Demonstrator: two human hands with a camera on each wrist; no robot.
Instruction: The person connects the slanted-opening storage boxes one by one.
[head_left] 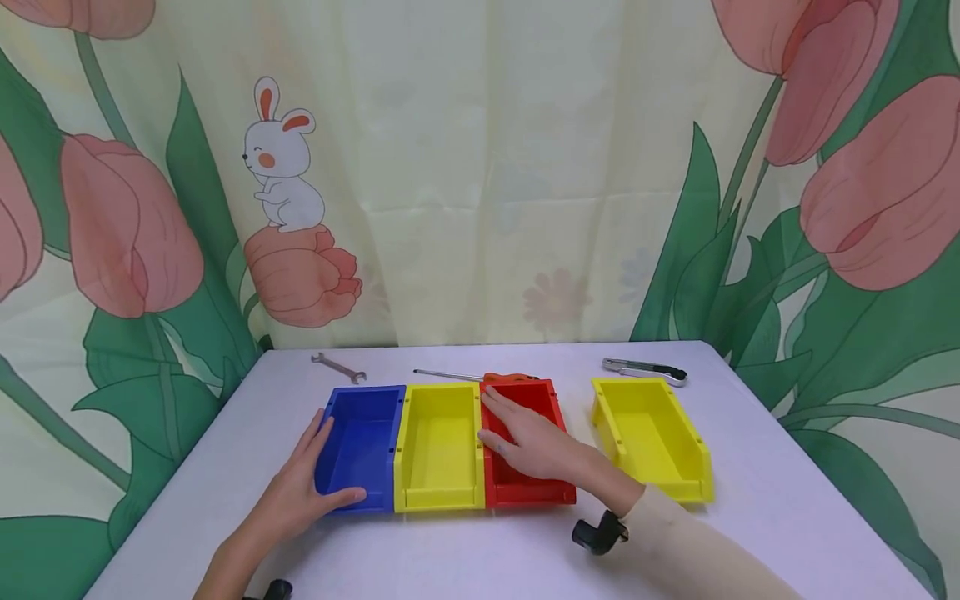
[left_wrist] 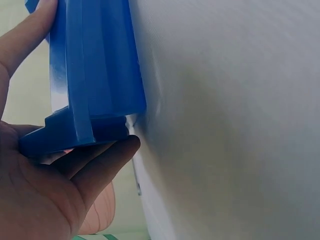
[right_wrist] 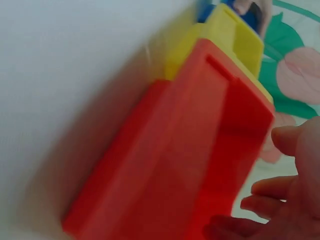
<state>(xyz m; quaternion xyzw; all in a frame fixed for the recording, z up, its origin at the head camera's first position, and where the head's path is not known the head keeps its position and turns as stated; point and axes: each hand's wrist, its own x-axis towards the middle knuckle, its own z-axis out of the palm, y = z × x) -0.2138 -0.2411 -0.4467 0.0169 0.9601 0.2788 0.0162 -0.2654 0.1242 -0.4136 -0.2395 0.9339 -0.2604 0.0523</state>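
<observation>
A blue plastic bin (head_left: 362, 446), a yellow bin (head_left: 439, 446) and a red bin (head_left: 525, 487) stand side by side, touching, on the table. My left hand (head_left: 295, 492) holds the blue bin at its left front corner, fingers along the side wall and thumb over the front; the left wrist view shows the blue bin (left_wrist: 100, 60) between thumb and fingers. My right hand (head_left: 536, 442) reaches across the red bin with fingers extended, its fingertips at the wall between red and yellow. In the right wrist view the red bin (right_wrist: 170, 165) lies beside this hand's fingers.
Another yellow bin (head_left: 651, 437) stands apart on the right, close to the right forearm. Behind the bins lie a wrench (head_left: 339, 367), a screwdriver (head_left: 495, 377) partly hidden by the red bin, and a utility knife (head_left: 645, 371). A printed curtain (head_left: 480, 167) hangs behind the table.
</observation>
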